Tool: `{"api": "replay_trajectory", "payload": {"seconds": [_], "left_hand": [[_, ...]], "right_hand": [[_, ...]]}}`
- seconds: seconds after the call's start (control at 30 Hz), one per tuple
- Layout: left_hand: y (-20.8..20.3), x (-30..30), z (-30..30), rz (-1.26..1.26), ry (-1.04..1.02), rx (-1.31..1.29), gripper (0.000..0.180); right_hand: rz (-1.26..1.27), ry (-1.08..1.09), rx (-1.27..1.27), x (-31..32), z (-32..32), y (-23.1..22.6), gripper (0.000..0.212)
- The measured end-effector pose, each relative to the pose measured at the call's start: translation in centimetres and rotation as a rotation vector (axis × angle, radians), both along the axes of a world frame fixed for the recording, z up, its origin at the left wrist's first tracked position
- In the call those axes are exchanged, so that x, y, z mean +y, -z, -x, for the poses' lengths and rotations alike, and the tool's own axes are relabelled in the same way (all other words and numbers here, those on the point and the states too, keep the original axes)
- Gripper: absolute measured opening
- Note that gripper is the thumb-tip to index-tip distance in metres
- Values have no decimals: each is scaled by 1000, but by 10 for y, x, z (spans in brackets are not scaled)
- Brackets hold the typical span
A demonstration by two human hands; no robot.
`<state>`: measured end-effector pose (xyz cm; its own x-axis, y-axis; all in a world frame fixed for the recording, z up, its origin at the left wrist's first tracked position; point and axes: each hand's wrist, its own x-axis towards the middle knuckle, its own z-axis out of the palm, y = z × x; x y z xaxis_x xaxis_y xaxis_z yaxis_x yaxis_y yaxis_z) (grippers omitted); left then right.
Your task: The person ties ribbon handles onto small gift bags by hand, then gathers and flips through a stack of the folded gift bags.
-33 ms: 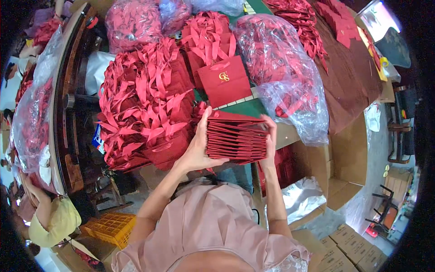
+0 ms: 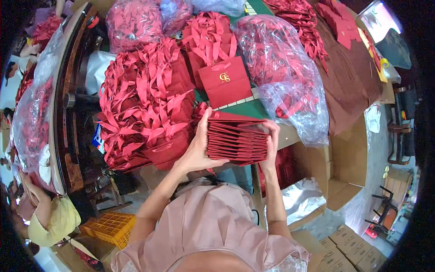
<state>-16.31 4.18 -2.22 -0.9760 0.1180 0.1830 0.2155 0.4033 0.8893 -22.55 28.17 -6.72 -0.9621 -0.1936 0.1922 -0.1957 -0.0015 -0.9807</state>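
Between my two hands is a stack of folded red paper bags (image 2: 237, 141), edges turned up toward me. My left hand (image 2: 199, 144) grips its left side, the thumb along the near edge. My right hand (image 2: 272, 143) clasps the right side, fingers bent over the far corner. Just beyond the stack lies a single red paper bag (image 2: 225, 88) with a gold emblem. To the left stand rows of red bags with ribbon handles (image 2: 149, 104), their loose ribbons tangled on top. More ribboned red bags (image 2: 209, 38) stand behind the single one.
Clear plastic sacks of red bags (image 2: 283, 68) lie at the right and a similar sack (image 2: 134, 25) at the back. An open cardboard box (image 2: 346, 158) stands right of me. A yellow crate (image 2: 108, 229) is low left, near a person in a yellow sleeve (image 2: 56, 222).
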Motion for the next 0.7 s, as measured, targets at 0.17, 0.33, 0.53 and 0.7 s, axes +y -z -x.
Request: {"api": "replay_trajectory", "payload": {"seconds": [0.17, 0.33, 0.53, 0.7], "left_hand": [[-7, 4, -7, 79, -50, -15, 138], [-9, 2, -6, 76, -35, 13, 137], [-5, 3, -13, 34, -79, -2, 129], [-2, 6, -15, 47, -102, 136, 124]], "right_hand": [[84, -126, 1, 8, 2, -4, 47], [280, -227, -421, 7, -5, 0, 63], [330, -184, -512, 11, 20, -14, 22], [96, -281, -490, 17, 41, -13, 47]]}}
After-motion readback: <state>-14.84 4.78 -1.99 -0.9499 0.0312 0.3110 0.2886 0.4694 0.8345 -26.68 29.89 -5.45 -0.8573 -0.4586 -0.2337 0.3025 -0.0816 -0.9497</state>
